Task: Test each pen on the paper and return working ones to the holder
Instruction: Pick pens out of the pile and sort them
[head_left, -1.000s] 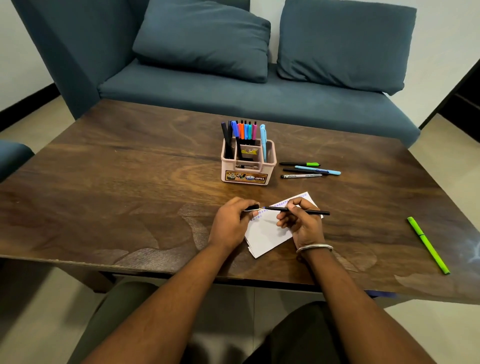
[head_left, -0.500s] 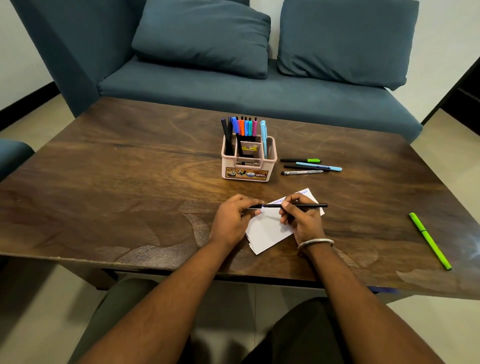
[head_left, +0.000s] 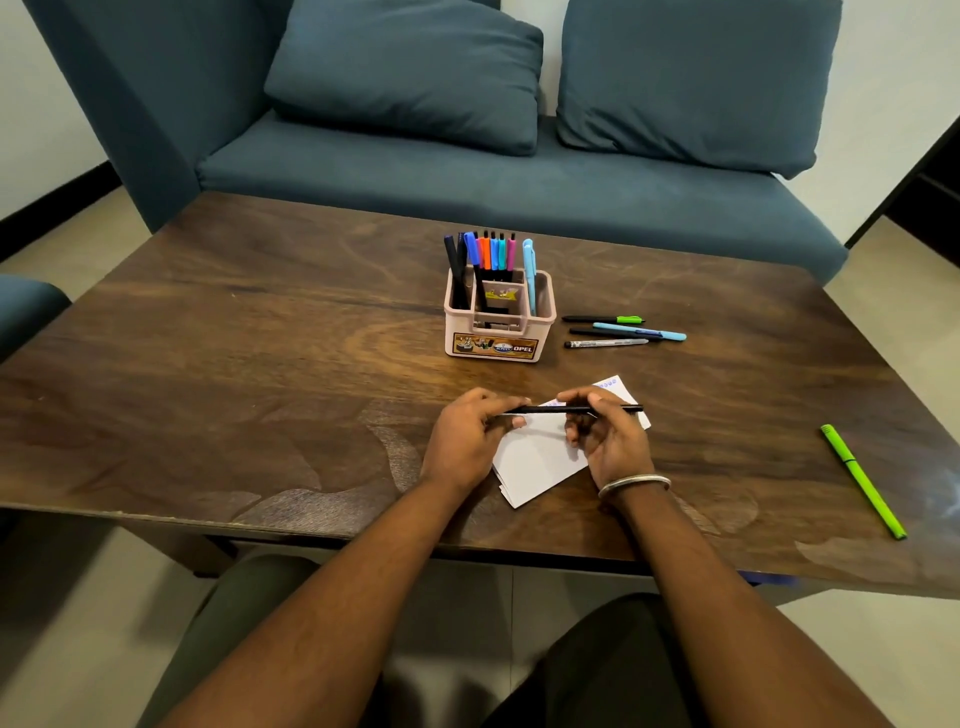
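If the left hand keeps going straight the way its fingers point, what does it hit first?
The left hand points rightward along the black pen, so it would likely meet the right hand first, which grips the same pen over the paper. Depth is hard to judge.

Dark brown wooden table with heavy grain (head_left: 260, 364) up front, its finish worn in pale patches near the front edge. Behind it sits a teal-blue fabric sofa (head_left: 467, 182) with two matching plump cushions (head_left: 410, 73) leaning on the back. Off-white walls (head_left: 47, 104), black skirting board (head_left: 52, 208) on the left, pale tiled floor (head_left: 62, 260).
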